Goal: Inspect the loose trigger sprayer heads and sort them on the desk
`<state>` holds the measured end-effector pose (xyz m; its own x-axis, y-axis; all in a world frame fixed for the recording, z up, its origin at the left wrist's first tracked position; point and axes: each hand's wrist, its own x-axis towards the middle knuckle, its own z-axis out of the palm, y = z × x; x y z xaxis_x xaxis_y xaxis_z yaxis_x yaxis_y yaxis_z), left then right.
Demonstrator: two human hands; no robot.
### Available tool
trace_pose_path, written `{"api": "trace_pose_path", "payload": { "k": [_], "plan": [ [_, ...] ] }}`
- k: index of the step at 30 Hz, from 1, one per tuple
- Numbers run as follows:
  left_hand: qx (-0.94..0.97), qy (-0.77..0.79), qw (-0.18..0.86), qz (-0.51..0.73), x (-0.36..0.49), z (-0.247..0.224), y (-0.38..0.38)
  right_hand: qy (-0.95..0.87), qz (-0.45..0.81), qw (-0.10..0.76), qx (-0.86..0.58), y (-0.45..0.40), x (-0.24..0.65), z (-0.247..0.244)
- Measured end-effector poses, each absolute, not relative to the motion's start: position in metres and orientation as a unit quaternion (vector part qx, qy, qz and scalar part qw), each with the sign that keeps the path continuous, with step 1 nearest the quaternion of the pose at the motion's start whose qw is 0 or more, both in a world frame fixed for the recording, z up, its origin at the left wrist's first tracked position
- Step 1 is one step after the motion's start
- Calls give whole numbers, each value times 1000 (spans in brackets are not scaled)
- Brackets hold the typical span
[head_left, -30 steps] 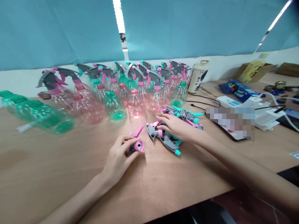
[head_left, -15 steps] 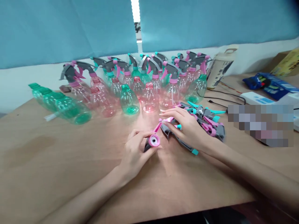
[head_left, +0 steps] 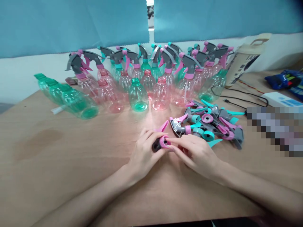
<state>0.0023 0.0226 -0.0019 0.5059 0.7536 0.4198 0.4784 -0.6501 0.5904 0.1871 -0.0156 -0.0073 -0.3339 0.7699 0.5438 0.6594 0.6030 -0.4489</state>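
Note:
My left hand (head_left: 144, 154) is closed around a grey and pink spray head (head_left: 163, 142), its round collar opening turned towards me and its pink trigger pointing up. The index finger and thumb of my right hand (head_left: 197, 154) come together at the right edge of that collar. Whatever lies between those fingertips is too small to tell. Behind my right hand lies a pile of loose grey spray heads (head_left: 207, 118) with pink and turquoise parts.
Clear pink bottles (head_left: 161, 94) and green ones (head_left: 138, 94) stand across the wooden table (head_left: 71, 157), many with spray heads on. Several green bottles (head_left: 78, 102) lean or lie at the left. Right of them are a beige bottle (head_left: 246, 60), a black cable (head_left: 253, 90) and a blue packet (head_left: 284, 80).
My right hand has come down from beside the pink trigger to the collar, uncovering more of the pile. My left hand still holds the spray head. The view has shifted slightly.

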Motion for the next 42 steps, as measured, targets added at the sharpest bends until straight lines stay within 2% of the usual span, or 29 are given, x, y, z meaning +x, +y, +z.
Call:
{"api": "trace_pose_path", "payload": {
  "k": [6, 9, 16, 25, 32, 42],
  "plan": [
    [843, 354, 213, 344, 1, -1, 24, -782, 231, 375, -441, -20, 183, -11],
    [849, 331, 230, 343, 0, -1, 25, -768, 258, 387, -440, -19, 183, -12],
    [865, 283, 255, 328, -1, -5, 28, -778, 238, 393, -429, -17, 186, -12],
    [884, 259, 239, 308, -1, -7, 27, -772, 297, 395, -401, -18, 188, -17],
    [889, 234, 233, 317, 1, -7, 29, -804, 271, 347, -400, -12, 192, -11],
    [881, 251, 281, 285, 2, 1, 27, -845, 235, 311, -367, -4, 199, -8]
  ]
}}
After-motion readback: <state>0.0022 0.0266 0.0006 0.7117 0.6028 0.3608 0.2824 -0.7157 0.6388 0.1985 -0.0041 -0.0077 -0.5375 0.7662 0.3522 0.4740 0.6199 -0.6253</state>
